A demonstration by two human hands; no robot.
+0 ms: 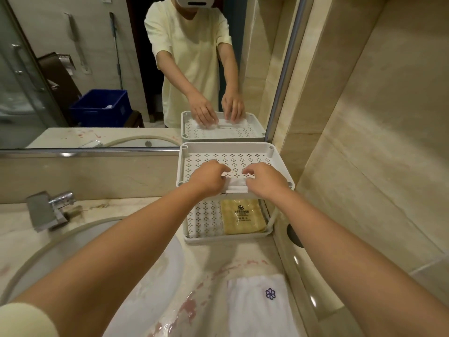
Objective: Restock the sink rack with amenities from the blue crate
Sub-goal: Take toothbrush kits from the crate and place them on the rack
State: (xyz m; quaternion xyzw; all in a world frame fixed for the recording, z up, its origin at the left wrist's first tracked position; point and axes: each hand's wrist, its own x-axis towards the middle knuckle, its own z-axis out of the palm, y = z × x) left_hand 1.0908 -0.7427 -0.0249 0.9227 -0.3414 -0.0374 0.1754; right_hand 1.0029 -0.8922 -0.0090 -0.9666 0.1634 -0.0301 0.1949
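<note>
A flat white wrapped packet is gripped at its ends by the left hand and the right hand, with fingers curled onto it. It is held at the front edge of the top tier of a white perforated plastic two-tier rack. A square yellow wrapped amenity is seen on the lower tier. The step is judged best done by laying the packet flat and square, well back from the lip, so that nothing overhangs. The blue plastic crate is shown only in the wall mirror, behind the person. A folded white towel with a purple flower emblem is laid on the marble counter beside the oval white basin.
</note>
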